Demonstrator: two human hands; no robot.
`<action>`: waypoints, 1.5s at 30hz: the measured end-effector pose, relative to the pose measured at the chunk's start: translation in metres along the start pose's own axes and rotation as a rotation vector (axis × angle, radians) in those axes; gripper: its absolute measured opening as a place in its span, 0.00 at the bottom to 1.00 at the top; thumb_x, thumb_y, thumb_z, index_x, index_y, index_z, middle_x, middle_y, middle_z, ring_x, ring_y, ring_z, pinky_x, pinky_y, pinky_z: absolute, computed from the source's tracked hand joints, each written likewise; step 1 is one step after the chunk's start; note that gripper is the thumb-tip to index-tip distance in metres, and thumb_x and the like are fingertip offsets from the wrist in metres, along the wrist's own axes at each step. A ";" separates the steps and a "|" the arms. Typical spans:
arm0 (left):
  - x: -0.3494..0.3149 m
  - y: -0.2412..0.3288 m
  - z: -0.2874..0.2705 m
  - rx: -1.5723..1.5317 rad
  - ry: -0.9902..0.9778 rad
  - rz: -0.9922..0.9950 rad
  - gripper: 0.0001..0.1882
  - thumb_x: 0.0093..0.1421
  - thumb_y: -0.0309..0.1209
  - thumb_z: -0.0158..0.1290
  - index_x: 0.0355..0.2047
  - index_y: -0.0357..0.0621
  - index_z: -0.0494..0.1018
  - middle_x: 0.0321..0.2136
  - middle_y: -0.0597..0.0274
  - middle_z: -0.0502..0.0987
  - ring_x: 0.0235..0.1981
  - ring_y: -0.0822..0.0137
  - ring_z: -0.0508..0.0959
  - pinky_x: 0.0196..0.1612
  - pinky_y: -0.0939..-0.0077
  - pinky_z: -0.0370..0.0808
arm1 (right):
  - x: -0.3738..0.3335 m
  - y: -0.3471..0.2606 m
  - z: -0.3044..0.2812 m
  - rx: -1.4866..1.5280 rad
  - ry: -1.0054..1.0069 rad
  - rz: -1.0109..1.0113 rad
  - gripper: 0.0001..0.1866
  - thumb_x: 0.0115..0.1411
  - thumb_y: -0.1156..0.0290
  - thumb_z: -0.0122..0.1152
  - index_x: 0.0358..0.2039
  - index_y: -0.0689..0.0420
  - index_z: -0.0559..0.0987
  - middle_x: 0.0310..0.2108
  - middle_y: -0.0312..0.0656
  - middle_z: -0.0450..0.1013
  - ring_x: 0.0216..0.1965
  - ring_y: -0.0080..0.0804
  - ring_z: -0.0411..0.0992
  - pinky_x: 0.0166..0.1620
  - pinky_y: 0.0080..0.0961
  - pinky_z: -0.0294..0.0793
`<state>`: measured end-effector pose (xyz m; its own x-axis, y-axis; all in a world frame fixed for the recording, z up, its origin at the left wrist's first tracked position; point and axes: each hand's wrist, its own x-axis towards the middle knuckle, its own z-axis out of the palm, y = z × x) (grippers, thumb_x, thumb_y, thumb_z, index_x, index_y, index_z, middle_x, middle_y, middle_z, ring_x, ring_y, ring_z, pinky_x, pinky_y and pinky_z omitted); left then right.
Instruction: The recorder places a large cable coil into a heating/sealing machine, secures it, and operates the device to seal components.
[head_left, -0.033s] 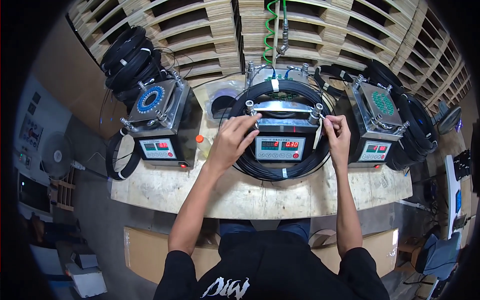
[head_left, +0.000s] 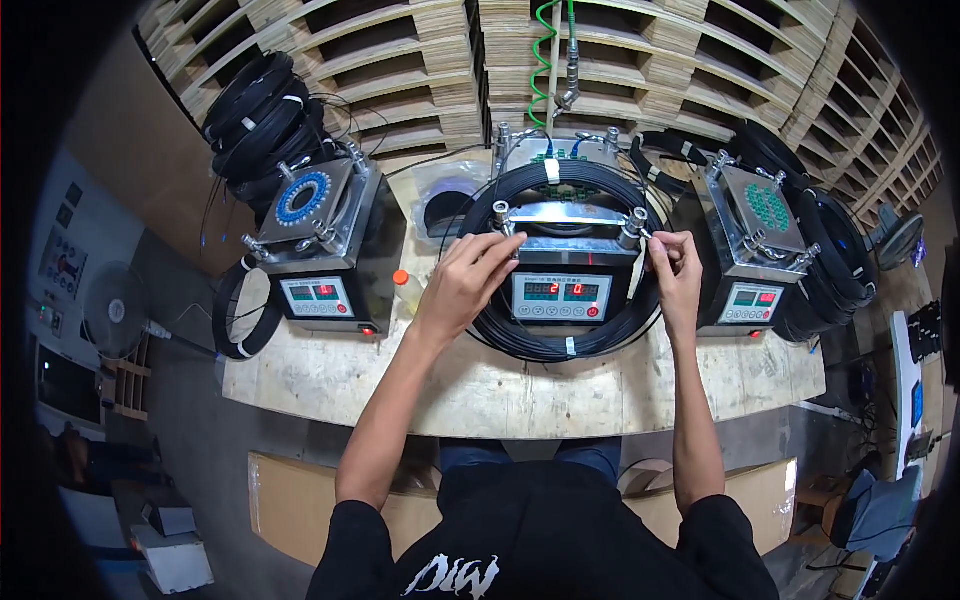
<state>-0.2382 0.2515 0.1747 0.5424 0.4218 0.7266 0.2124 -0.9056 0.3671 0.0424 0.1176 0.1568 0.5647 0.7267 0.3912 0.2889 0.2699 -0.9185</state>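
A machine with a black front and lit control panel (head_left: 562,298) stands at the middle of the table. A large coil of black cable (head_left: 508,343), bound with white tape, hangs around it. My left hand (head_left: 468,275) is closed at the front left metal clamp post (head_left: 502,214), fingertips together; what they pinch there is mostly hidden. At the front right clamp post (head_left: 636,225), my right hand (head_left: 677,275) pinches a small metal lever beside it. A pale strip (head_left: 636,270) hangs below that post. Green connectors (head_left: 572,192) show behind the coil.
Similar machines stand left, with a blue connector ring (head_left: 302,199), and right, with green connectors (head_left: 766,205). Black cable coils (head_left: 262,125) are piled behind. An orange-capped bottle (head_left: 406,288) stands by my left wrist. A green coiled hose (head_left: 542,65) hangs before wooden pallets (head_left: 400,60).
My left fingers have drawn closer together and slightly right at the left clamp post. My right hand stays nearly still. The red readout on the middle panel has changed.
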 end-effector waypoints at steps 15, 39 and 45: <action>0.007 0.005 0.027 0.093 0.177 0.153 0.12 0.54 0.25 0.67 0.35 0.38 0.75 0.24 0.57 0.77 0.25 0.58 0.78 0.28 0.66 0.73 | 0.000 0.000 0.002 0.028 0.009 -0.022 0.08 0.69 0.70 0.60 0.38 0.61 0.73 0.25 0.32 0.70 0.27 0.15 0.66 0.32 0.15 0.65; 0.029 -0.048 0.004 -0.747 -0.121 -0.768 0.30 0.54 0.37 0.71 0.53 0.38 0.72 0.33 0.71 0.78 0.29 0.82 0.73 0.32 0.85 0.70 | 0.003 -0.002 -0.006 -0.011 0.015 0.080 0.09 0.67 0.70 0.63 0.37 0.62 0.75 0.22 0.31 0.72 0.24 0.13 0.67 0.27 0.15 0.64; 0.026 -0.048 0.004 -0.757 -0.164 -0.646 0.38 0.49 0.32 0.73 0.58 0.38 0.68 0.44 0.66 0.77 0.44 0.75 0.77 0.47 0.80 0.75 | 0.000 -0.001 0.001 0.044 0.057 0.008 0.09 0.66 0.70 0.64 0.34 0.63 0.75 0.21 0.33 0.71 0.22 0.13 0.65 0.25 0.15 0.61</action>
<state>-0.2314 0.3057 0.1736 0.6232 0.7587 0.1897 -0.0359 -0.2146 0.9761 0.0416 0.1177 0.1574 0.6105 0.6919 0.3855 0.2510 0.2926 -0.9227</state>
